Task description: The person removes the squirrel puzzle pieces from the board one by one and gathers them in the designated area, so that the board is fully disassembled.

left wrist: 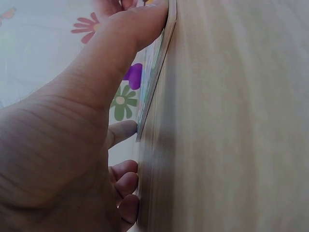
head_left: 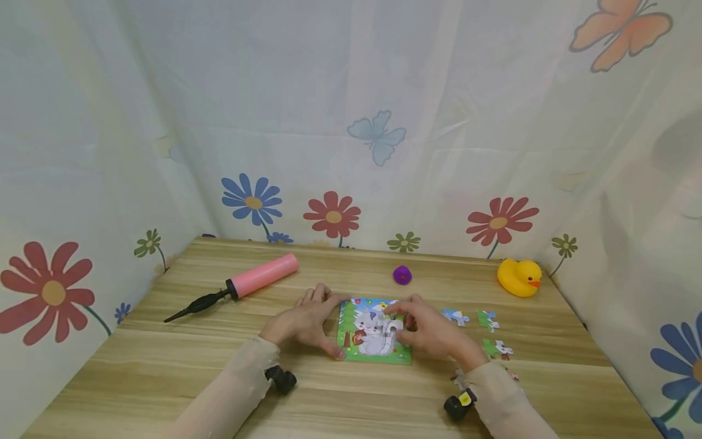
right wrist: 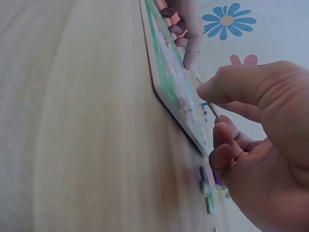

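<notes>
A jigsaw puzzle board (head_left: 347,329) with a grey cartoon animal on a green and blue scene lies on the table. My left hand (head_left: 307,320) rests at its left side, thumb (left wrist: 145,24) on the near corner and index finger at the far corner. Above the board's right half, my right hand (head_left: 430,329) pinches a thin puzzle piece (right wrist: 213,111) between thumb and fingers, tilted in the right wrist view. Loose puzzle pieces lie right of the board, including a blue one (head_left: 454,316) and a green one (head_left: 487,320).
A pink hand pump (head_left: 265,274) with a black nozzle lies at the left. Behind the board sits a small purple object (head_left: 403,275). A yellow rubber duck (head_left: 518,278) stands at the back right. Flower-printed curtains (head_left: 307,152) enclose the wooden table (head_left: 351,402).
</notes>
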`<state>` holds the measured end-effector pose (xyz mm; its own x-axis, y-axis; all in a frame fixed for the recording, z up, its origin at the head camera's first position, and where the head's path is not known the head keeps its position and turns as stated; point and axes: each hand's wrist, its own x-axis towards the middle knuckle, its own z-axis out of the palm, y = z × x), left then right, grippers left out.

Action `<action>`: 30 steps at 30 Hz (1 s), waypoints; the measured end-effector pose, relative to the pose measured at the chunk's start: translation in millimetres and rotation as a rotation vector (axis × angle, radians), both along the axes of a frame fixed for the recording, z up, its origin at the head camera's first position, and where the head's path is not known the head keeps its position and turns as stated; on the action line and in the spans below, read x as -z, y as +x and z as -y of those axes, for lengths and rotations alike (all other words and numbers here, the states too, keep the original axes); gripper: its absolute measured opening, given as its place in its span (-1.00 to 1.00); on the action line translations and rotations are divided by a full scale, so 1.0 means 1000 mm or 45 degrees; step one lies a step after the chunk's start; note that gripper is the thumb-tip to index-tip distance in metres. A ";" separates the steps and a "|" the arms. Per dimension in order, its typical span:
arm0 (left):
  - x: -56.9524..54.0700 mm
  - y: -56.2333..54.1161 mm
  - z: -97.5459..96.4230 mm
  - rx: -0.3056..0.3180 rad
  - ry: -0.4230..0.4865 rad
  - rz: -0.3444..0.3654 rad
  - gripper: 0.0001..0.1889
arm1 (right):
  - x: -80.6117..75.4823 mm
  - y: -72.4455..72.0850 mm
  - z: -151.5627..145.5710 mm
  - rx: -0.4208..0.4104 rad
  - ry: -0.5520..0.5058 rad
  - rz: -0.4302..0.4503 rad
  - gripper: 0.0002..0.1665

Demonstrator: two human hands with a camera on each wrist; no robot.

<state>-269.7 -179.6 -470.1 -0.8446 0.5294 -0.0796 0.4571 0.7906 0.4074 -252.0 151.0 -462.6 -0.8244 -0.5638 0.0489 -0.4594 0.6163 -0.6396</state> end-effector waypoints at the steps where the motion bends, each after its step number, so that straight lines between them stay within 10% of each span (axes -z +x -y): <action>1: 0.000 0.000 0.000 0.000 0.001 -0.001 0.31 | -0.001 0.000 -0.001 -0.004 -0.009 -0.006 -0.45; 30: 0.001 0.000 -0.001 -0.015 0.004 0.009 0.31 | -0.034 0.001 -0.034 0.069 -0.167 -0.126 -0.45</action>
<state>-270.1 -178.5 -471.4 -0.8502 0.5197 -0.0840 0.4449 0.7945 0.4133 -250.9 184.9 -429.0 -0.8411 -0.5020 0.2013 -0.4923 0.5564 -0.6694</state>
